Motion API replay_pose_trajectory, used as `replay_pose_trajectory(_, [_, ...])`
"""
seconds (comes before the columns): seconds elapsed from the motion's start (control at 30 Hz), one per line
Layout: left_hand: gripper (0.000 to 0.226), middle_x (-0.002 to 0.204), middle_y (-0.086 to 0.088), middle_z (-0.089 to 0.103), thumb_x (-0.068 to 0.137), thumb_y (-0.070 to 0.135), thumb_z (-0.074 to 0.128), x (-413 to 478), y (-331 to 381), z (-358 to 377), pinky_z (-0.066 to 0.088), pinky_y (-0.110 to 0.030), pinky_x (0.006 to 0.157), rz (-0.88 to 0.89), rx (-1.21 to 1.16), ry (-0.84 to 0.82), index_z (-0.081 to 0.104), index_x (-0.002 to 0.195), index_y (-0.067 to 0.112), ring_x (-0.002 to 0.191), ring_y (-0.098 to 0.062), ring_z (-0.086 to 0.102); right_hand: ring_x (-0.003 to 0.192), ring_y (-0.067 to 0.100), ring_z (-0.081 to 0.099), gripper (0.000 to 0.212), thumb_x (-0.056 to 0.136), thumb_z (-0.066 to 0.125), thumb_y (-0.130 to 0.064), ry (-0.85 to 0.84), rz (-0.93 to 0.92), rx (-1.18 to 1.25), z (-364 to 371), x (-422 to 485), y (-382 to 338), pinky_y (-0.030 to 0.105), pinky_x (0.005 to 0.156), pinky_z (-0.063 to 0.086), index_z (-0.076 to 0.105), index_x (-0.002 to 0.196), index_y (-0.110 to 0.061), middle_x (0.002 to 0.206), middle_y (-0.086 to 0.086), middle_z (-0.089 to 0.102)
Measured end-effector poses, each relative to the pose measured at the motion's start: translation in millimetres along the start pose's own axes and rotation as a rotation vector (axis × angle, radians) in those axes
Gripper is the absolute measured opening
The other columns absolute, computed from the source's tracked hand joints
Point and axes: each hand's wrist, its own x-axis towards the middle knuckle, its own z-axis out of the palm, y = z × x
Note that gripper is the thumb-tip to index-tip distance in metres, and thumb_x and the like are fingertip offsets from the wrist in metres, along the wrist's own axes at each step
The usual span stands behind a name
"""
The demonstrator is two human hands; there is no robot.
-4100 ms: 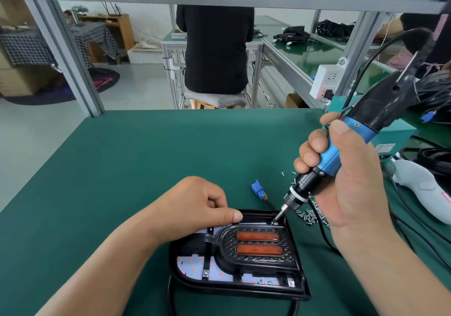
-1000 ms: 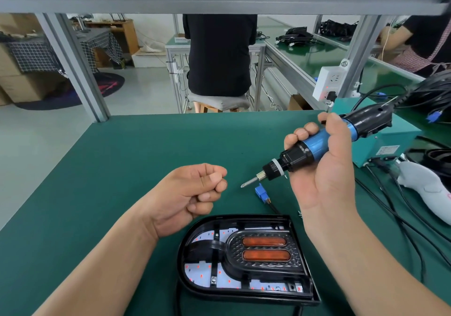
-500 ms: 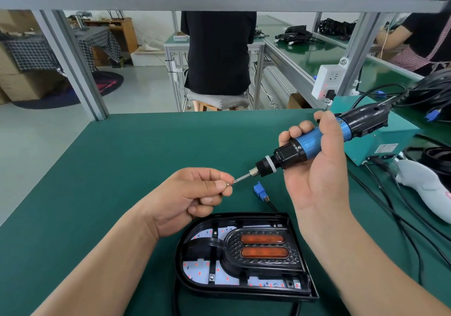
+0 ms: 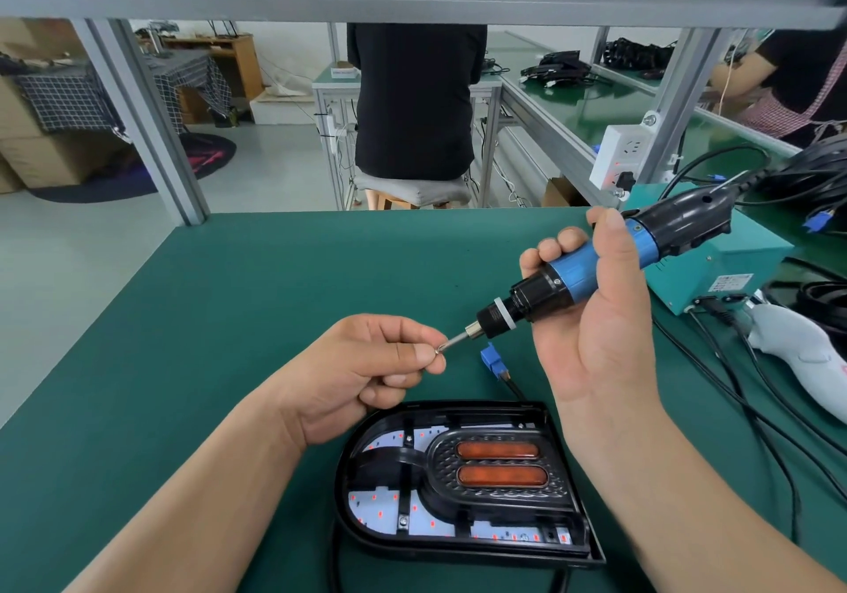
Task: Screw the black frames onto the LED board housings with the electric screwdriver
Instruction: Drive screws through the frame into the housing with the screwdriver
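black frame sits inside the led board housing, which lies flat on the green mat, close to the person's body, between the two forearms and on the near side of both hands. its long axis runs roughly left to right, with the rounded end to the left and the straight edge to the right. the left hand hovers by the housing's far left corner, thumb and forefinger pinching a small screw against the tip of the bit. the right hand is wrapped round the blue barrel of the electric screwdriver, held up off the mat. the tool slants from upper right down to lower left, so the bit points at the left fingertips and not at the frame. a seated screw head shows near the frame's near left edge; which hole comes next cannot be told. by my judgement, the loaded bit must tip upright, then come toward the body and down. the left hand is the nearer one, so it is better placed to steady the housing.
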Motion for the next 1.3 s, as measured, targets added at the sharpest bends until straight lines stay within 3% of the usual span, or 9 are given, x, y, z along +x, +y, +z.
replay_pose_trajectory(0.27, [0.014, 0.089, -0.018, 0.072, 0.082, 0.002, 0.075, 1.0, 0.0, 1.3, 0.027, -0.014, 0.042, 0.047, 0.031, 0.058, 0.081, 0.092, 0.009, 0.057, -0.009, 0.03, 0.079, 0.016, 0.058, 0.021, 0.105, 0.063, -0.031, -0.001, 0.006, -0.043, 0.0, -2.6, -2.3, 0.036, 0.087, 0.056, 0.052, 0.116, -0.016, 0.088, 0.0, 0.057])
replay_pose_trajectory(0.43, [0.014, 0.089, -0.02, 0.074, 0.08, 0.002, 0.076, 1.7, -0.2, 0.7, 0.024, -0.015, 0.043, 0.071, 0.049, 0.103, 0.082, 0.088, 0.011, 0.054, -0.009, 0.03, 0.081, 0.018, 0.062, 0.012, 0.106, 0.064, -0.024, 0.055, 0.05, -0.088, -7.7, -2.6, 0.8, 0.037, 0.088, 0.059, 0.056, 0.11, -0.016, 0.09, 0.001, 0.061])
replay_pose_trajectory(0.73, [0.019, 0.092, -0.015, 0.07, 0.091, 0.015, 0.071, 0.4, -0.3, -1.1, 0.028, -0.014, 0.043, 0.064, 0.075, 0.07, 0.079, 0.103, 0.004, 0.058, -0.007, 0.039, 0.081, 0.019, 0.064, 0.025, 0.105, 0.065, -0.028, 0.172, 0.082, 0.002, -15.4, -0.3, 0.6, 0.042, 0.091, 0.062, 0.054, 0.118, -0.01, 0.088, 0.004, 0.063])
replay_pose_trajectory(0.83, [0.021, 0.081, -0.007, 0.065, 0.088, 0.025, 0.071, -1.0, 1.6, -4.0, 0.025, -0.016, 0.042, 0.037, 0.192, 0.149, 0.082, 0.096, 0.009, 0.055, -0.008, 0.035, 0.081, 0.021, 0.063, 0.025, 0.105, 0.067, -0.026, 0.173, 0.074, 0.019, -17.7, 2.0, -3.9, 0.044, 0.092, 0.061, 0.055, 0.118, -0.01, 0.089, 0.005, 0.062])
replay_pose_trajectory(0.93, [0.028, 0.066, 0.004, 0.052, 0.081, 0.039, 0.078, -4.4, 2.8, -7.1, 0.024, -0.018, 0.045, 0.004, 0.466, 0.178, 0.083, 0.094, 0.015, 0.051, -0.009, 0.03, 0.082, 0.021, 0.062, 0.022, 0.104, 0.068, -0.025, 0.142, 0.059, 0.041, -19.9, 5.5, -12.7, 0.044, 0.093, 0.06, 0.057, 0.114, -0.01, 0.09, 0.006, 0.062])
replay_pose_trajectory(1.0, [0.026, 0.063, 0.014, 0.059, 0.081, 0.045, 0.084, -7.2, 3.6, -7.3, 0.034, -0.015, 0.047, -0.002, 0.651, 0.149, 0.084, 0.092, 0.021, 0.049, -0.005, 0.044, 0.081, 0.021, 0.061, 0.02, 0.104, 0.067, -0.025, 0.112, 0.048, 0.048, -21.6, 7.5, -19.3, 0.042, 0.091, 0.059, 0.057, 0.112, -0.01, 0.09, 0.006, 0.061])
replay_pose_trajectory(1.07, [0.015, 0.08, 0.016, 0.077, 0.085, 0.042, 0.086, -8.4, 5.1, -6.8, 0.047, -0.009, 0.063, 0.004, 0.757, 0.07, 0.085, 0.093, 0.03, 0.068, 0.002, 0.068, 0.077, 0.02, 0.06, 0.018, 0.104, 0.064, -0.023, 0.082, 0.037, 0.056, -22.9, 8.3, -25.1, 0.039, 0.086, 0.058, 0.055, 0.111, -0.01, 0.088, 0.005, 0.06])
replay_pose_trajectory(1.1, [0.013, 0.082, 0.016, 0.078, 0.084, 0.041, 0.087, -8.4, 5.6, -5.9, 0.048, -0.007, 0.069, 0.001, 0.793, 0.031, 0.085, 0.094, 0.032, 0.075, 0.004, 0.07, 0.076, 0.018, 0.06, 0.018, 0.104, 0.063, -0.023, 0.068, 0.032, 0.062, -23.7, 8.5, -27.6, 0.037, 0.083, 0.057, 0.054, 0.112, -0.01, 0.087, 0.004, 0.059])
replay_pose_trajectory(1.3, [0.015, 0.061, 0.013, 0.062, 0.081, 0.042, 0.088, -10.1, 7.1, -1.8, 0.039, -0.014, 0.062, -0.014, 0.846, -0.024, 0.085, 0.092, 0.031, 0.06, -0.001, 0.051, 0.072, 0.012, 0.052, 0.02, 0.104, 0.058, -0.029, -0.035, 0.05, 0.02, -25.7, 2.5, -36.9, 0.024, 0.068, 0.05, 0.052, 0.116, -0.014, 0.084, -0.002, 0.053])
